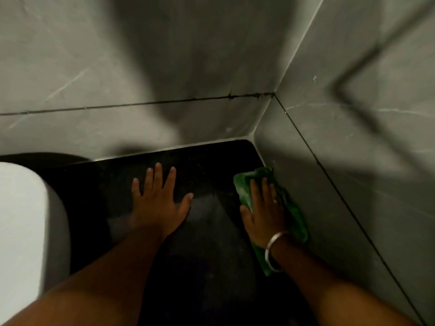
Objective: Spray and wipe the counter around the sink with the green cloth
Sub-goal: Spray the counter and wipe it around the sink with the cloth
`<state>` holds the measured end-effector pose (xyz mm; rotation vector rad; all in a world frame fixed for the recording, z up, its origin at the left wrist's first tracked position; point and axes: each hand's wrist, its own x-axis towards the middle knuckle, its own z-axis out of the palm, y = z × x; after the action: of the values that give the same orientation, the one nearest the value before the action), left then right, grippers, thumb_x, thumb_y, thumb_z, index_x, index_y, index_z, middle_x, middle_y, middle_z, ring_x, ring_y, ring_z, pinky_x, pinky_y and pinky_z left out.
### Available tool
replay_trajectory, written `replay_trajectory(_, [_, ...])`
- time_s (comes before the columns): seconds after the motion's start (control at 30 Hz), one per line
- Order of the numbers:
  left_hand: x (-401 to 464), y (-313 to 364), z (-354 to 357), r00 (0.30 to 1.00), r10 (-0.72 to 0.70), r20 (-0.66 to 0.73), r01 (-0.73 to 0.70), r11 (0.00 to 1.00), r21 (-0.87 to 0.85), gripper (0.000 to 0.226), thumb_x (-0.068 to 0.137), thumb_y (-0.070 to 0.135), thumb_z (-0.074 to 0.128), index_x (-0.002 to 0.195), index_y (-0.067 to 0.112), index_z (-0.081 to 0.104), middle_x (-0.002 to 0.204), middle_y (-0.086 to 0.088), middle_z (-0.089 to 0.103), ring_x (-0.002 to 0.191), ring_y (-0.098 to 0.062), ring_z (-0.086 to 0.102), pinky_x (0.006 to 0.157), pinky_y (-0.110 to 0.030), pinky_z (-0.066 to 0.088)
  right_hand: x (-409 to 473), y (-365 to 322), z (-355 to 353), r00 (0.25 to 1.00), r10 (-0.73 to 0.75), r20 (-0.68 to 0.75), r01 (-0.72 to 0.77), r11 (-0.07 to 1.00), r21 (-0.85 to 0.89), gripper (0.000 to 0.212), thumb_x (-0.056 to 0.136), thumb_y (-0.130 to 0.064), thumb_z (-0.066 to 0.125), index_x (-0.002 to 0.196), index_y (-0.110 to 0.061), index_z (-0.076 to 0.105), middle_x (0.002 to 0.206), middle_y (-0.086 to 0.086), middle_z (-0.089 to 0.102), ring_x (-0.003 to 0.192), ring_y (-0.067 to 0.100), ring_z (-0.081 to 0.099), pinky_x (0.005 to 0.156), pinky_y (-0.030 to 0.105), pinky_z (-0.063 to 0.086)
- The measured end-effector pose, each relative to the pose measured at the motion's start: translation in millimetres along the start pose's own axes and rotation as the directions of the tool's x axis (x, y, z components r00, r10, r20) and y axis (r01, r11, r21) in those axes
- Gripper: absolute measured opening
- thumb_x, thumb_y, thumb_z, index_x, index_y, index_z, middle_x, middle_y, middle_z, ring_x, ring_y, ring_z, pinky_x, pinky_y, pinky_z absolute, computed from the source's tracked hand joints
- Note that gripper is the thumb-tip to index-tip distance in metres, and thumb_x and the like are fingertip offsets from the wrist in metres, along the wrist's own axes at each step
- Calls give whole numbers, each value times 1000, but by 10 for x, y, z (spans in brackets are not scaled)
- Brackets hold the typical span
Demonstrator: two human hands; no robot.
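Observation:
The black counter (207, 165) runs into a corner of grey tiled walls. My right hand (264, 208) lies flat on the green cloth (243, 187), pressing it onto the counter right against the right wall; the cloth sticks out past my fingers and along my wrist. A silver bangle circles that wrist. My left hand (156, 201) rests palm down on the bare counter, fingers spread, holding nothing. The white sink (26, 220) stands at the left edge. No spray bottle is in view.
Grey marble-look tiled walls (341, 149) close the counter at the back and right. A dark grout line runs along both walls. Shadows of my head and arms fall on the back wall.

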<state>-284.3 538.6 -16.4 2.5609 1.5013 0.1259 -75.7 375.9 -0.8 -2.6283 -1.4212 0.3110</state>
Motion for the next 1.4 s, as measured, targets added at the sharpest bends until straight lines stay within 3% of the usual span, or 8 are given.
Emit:
replay_trajectory(0.27, [0,0,-12,1000,-8,-15,8,1000,-9,86,83,75,19,156,31,14,167,-8,7,154,-26,4,122,-55,2,1359,-405,-118,1000,-14,23,11,994,112,70,95,-43,41,152,-18,11,162,17,1,148,37,2,121,49,10])
replay_trajectory(0.5, [-45,34,-112,999,9,32,-9,1000,-3,83,87,72,24,156,27,16,167,-11,9,154,-29,6,122,-58,5,-766,156,63,998,-58,-7,58,998,-24,70,87,-47,36,150,-25,16,157,18,25,142,43,25,113,55,27])
replay_trajectory(0.67, [-37,36,-104,999,10,42,-10,1000,-15,85,86,72,24,156,26,17,166,-13,10,154,-31,7,121,-60,4,-1887,691,86,991,-97,92,94,995,41,72,89,-47,36,151,-38,0,162,-1,-2,149,25,-1,118,48,15])
replay_trajectory(0.8, [-15,34,-61,999,24,45,-24,1000,7,85,86,71,23,156,23,17,165,-16,11,153,-35,8,120,-62,5,-1294,536,6,982,-173,76,174,985,-14,69,91,-46,36,152,-29,10,161,11,9,147,37,9,120,44,4])
replay_trajectory(0.9, [-8,21,-62,999,30,39,-31,999,24,86,86,71,19,156,22,16,165,-17,10,153,-35,7,120,-62,5,-323,216,-12,994,-93,56,91,995,40,66,94,-41,40,152,-23,15,161,17,8,147,41,5,119,52,11])
replay_trajectory(1.07, [-6,7,-56,999,27,43,-28,999,28,85,86,72,20,156,23,15,166,-15,10,153,-32,7,120,-60,3,542,-59,-33,998,-44,48,40,996,81,64,97,-37,42,152,-23,14,162,14,3,148,36,0,121,48,5])
replay_trajectory(1.27, [-7,0,-39,998,41,41,-42,999,25,87,85,73,19,156,22,17,165,-17,10,153,-34,7,120,-61,2,-1358,386,38,998,-25,63,20,997,77,65,92,-44,34,152,-27,14,161,13,11,147,36,9,117,45,10])
replay_trajectory(1.4, [-23,23,-75,996,46,71,-48,999,22,86,86,72,20,156,21,16,165,-19,10,153,-36,7,120,-63,2,-2298,709,-21,982,30,189,-34,999,20,64,91,-56,20,148,-38,-3,160,-2,-13,149,21,-10,121,42,8])
